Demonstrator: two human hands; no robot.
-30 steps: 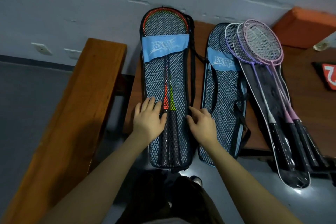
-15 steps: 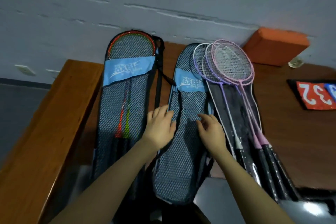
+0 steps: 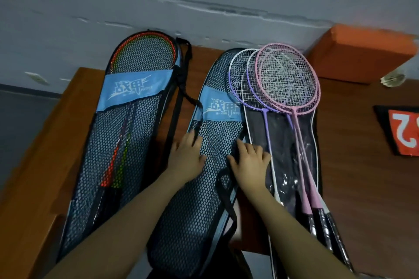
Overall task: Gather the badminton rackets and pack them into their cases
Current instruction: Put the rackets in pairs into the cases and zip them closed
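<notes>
The left hand is being laid flat, fingers straight, on the left side of the middle mesh case, and the right hand is being rested on that case's right edge, its fingers spread and gripping nothing. Whether anything is being kept inside this case cannot be told through the dark mesh; its near end is being cut off by the forearms, and a black strap is being left looped beside the right wrist.

Just right of it, three loose rackets, two purple and one pink, are being carried on a dark flat cover, their heads overlapped near the table's far edge and their black grips run out of view past its near edge. Toward the left edge of the table, a second mesh case is being filled by a red and a green racket, only partly seen through the mesh. An orange block is being kept at the far right corner, and a red number card is being cropped at the right edge.
</notes>
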